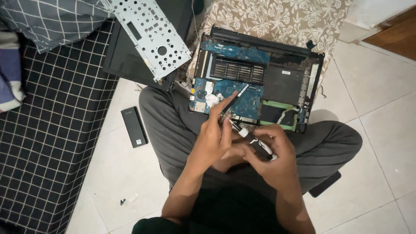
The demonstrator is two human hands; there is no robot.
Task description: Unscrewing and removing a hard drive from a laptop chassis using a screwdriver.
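Note:
An opened laptop base (pixel 284 82) with a blue circuit board (pixel 242 102) lies across my knees, its inside facing up. My left hand (pixel 214 136) pinches a small thin dark part with a pale tip (pixel 237 94) just above the board's near edge. My right hand (pixel 271 158) grips a black-and-white screwdriver (pixel 255 141), its metal shaft pointing up-left toward the left fingers. Both hands are close together over my lap.
A perforated metal plate (pixel 151 34) rests on a black laptop panel (pixel 125 60) at upper left. A black rectangular battery-like bar (pixel 134 127) lies on the white tile floor. A dark checked mattress (pixel 47 130) fills the left; a floral cushion (pixel 277 19) lies beyond the laptop.

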